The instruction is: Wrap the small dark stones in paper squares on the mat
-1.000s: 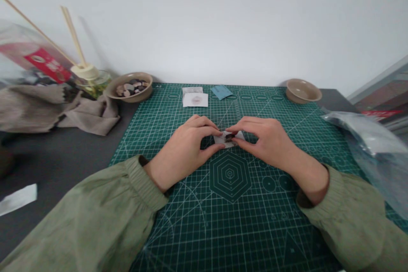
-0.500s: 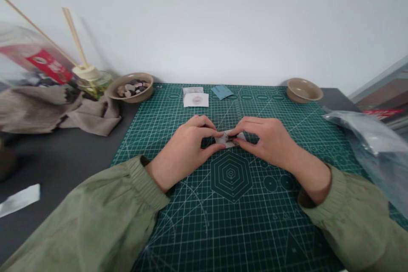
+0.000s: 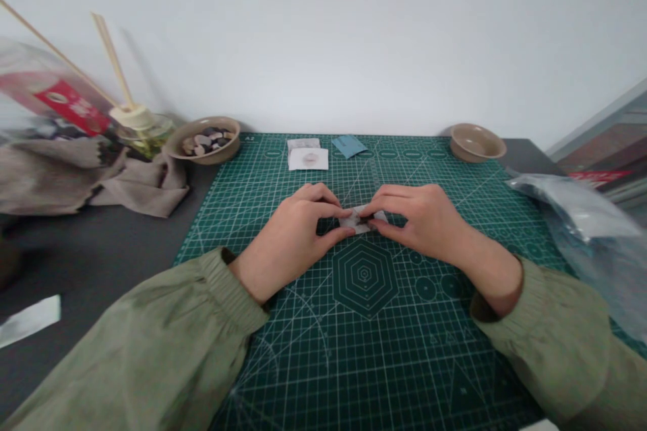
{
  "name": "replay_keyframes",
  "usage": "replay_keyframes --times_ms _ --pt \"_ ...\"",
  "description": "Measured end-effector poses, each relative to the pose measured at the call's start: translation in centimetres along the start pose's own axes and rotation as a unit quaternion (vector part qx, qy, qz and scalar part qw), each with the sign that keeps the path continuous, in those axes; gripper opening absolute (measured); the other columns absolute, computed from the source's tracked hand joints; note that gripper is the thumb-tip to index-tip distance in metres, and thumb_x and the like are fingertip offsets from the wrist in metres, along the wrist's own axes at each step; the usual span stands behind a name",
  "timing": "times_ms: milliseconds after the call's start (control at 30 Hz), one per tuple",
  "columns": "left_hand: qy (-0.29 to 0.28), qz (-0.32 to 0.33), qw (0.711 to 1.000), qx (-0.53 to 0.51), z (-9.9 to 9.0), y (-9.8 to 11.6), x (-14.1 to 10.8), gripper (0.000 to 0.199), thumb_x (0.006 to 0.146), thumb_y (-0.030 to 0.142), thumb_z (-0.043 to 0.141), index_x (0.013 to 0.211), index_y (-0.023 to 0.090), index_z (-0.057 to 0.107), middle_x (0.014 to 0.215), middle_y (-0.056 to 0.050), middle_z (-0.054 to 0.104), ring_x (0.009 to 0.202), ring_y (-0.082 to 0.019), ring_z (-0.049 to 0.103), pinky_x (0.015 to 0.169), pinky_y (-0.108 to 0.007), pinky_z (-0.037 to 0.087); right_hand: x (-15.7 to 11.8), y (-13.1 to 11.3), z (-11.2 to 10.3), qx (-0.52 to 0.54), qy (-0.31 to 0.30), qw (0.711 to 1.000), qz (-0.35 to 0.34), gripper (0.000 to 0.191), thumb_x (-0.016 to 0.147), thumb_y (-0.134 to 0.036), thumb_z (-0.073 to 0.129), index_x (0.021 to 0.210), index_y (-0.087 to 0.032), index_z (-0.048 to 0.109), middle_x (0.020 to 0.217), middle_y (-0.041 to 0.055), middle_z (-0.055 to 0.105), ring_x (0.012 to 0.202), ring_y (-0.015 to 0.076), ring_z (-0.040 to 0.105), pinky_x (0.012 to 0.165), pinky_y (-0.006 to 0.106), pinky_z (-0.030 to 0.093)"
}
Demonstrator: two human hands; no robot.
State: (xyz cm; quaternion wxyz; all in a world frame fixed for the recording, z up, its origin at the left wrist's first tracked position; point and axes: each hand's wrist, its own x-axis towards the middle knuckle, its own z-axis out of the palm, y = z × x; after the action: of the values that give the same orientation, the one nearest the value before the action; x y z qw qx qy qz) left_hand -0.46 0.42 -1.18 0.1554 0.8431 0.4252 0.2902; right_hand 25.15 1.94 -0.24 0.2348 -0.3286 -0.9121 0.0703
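Note:
On the green cutting mat [image 3: 303, 363] lies a small whitish piece of paper [image 3: 348, 221], partly covered by my fingers. My left hand [image 3: 298, 229] holds its left end, thumb at the near edge and index finger at the far edge. From the other side my right hand [image 3: 419, 219] reaches over the paper, thumb and forefinger closed on a small dark piece [image 3: 364, 219] lying on it. What this dark piece is cannot be made out, since the fingertips hide most of it.
Behind the hands are white paper cards [image 3: 309, 158] and a blue packet [image 3: 350, 145]. A bowl of pebbles [image 3: 205, 141] stands back left, beside a reed diffuser [image 3: 136, 124] and a grey-brown cloth [image 3: 136, 182]. Another bowl [image 3: 476, 143] sits back right, with a clear plastic bag [image 3: 581, 215] nearby.
The whole view has shifted slightly, so things appear a little further left. My right fingers have moved very little, and both hands stay at the paper.

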Motion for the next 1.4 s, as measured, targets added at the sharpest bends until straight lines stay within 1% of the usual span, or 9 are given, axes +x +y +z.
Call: replay_keyframes --times_ms 133,767,833,900,967,1033,1233,1300,1400 --pt "-0.001 0.003 1.000 -0.003 0.1 -0.1 0.0 0.023 0.093 0.039 0.085 0.110 0.025 0.086 0.110 -0.006 0.074 0.104 -0.025 0.070 0.094 -0.041 0.058 0.0 0.0 0.3 -0.009 0.013 1.000 -0.007 0.019 0.100 -0.020 0.071 0.115 -0.025 0.080 0.114 -0.0007 0.081 0.096 0.0172 0.078 0.073 0.028 0.052" --pt "-0.003 0.001 1.000 0.002 0.0 -0.1 0.1 0.023 0.095 0.042 0.082 0.111 0.025 0.084 0.112 -0.005 0.074 0.106 -0.025 0.071 0.097 -0.042 0.058 0.2 -0.1 -0.2 0.000 -0.014 1.000 -0.021 0.020 0.101 -0.020 0.067 0.115 -0.026 0.080 0.115 0.0010 0.080 0.091 0.0176 0.076 0.070 0.030 0.050" --pt "0.001 -0.008 1.000 0.008 -0.1 -0.1 0.0 0.032 0.095 0.040 0.082 0.122 0.024 0.080 0.118 -0.007 0.073 0.110 -0.027 0.071 0.100 -0.044 0.058 0.2 0.0 -0.5 0.030 0.013 0.999 -0.005 0.018 0.101 -0.020 0.069 0.112 -0.026 0.081 0.111 0.0020 0.081 0.094 0.0192 0.075 0.076 0.031 0.053" --pt "0.006 -0.015 1.000 0.013 -0.1 -0.1 0.0 0.038 0.094 0.037 0.082 0.128 0.021 0.077 0.124 -0.009 0.071 0.115 -0.028 0.070 0.104 -0.046 0.057 0.1 0.1 -1.0 0.059 0.083 0.994 0.040 0.015 0.099 -0.023 0.072 0.111 -0.025 0.081 0.108 0.0034 0.081 0.081 0.0174 0.070 0.071 0.032 0.052" --pt "0.008 -0.019 1.000 0.013 -0.1 -0.1 0.0 0.033 0.093 0.036 0.083 0.122 0.020 0.078 0.125 -0.010 0.071 0.118 -0.029 0.069 0.107 -0.048 0.056 0.1 0.1 -1.5 0.083 0.159 0.980 0.091 0.015 0.098 -0.026 0.076 0.111 -0.024 0.082 0.108 0.0040 0.080 0.059 0.0120 0.054 0.056 0.031 0.043" --pt "0.004 -0.032 0.999 -0.004 -0.2 -0.1 0.0 0.027 0.093 0.037 0.083 0.115 0.022 0.078 0.120 -0.008 0.072 0.116 -0.028 0.069 0.105 -0.048 0.056 0.1 0.1 -1.7 0.105 0.203 0.966 0.123 0.016 0.097 -0.028 0.077 0.111 -0.024 0.082 0.110 0.0036 0.080 0.050 0.0084 0.036 0.047 0.031 0.032" --pt "0.051 -0.087 0.992 -0.081 -0.5 0.1 0.1 0.023 0.098 0.032 0.075 0.119 0.023 0.072 0.102 -0.002 0.079 0.085 -0.019 0.073 0.078 -0.033 0.061 0.3 0.3 -1.4 0.149 0.235 0.947 0.163 0.017 0.095 -0.027 0.077 0.111 -0.023 0.083 0.105 0.0035 0.080 0.049 0.0069 0.032 0.045 0.029 0.024" --pt "0.070 -0.066 0.994 -0.059 -0.8 0.3 0.2 0.017 0.100 0.030 0.071 0.115 0.023 0.075 0.104 -0.002 0.080 0.086 -0.019 0.074 0.079 -0.032 0.061 0.3 0.4 -1.4 0.155 0.232 0.946 0.166 0.017 0.095 -0.027 0.077 0.111 -0.023 0.083 0.105 0.0039 0.080 0.049 0.0069 0.032 0.045 0.029 0.023" --pt "0.071 -0.020 0.997 -0.032 -1.2 0.5 0.2 0.018 0.103 0.026 0.066 0.116 0.023 0.078 0.112 -0.004 0.081 0.095 -0.020 0.077 0.089 -0.035 0.062 0.3 0.6 -1.3 0.161 0.227 0.947 0.160 0.017 0.095 -0.027 0.078 0.110 -0.024 0.084 0.105 0.0038 0.080 0.050 0.0070 0.033 0.045 0.028 0.024"
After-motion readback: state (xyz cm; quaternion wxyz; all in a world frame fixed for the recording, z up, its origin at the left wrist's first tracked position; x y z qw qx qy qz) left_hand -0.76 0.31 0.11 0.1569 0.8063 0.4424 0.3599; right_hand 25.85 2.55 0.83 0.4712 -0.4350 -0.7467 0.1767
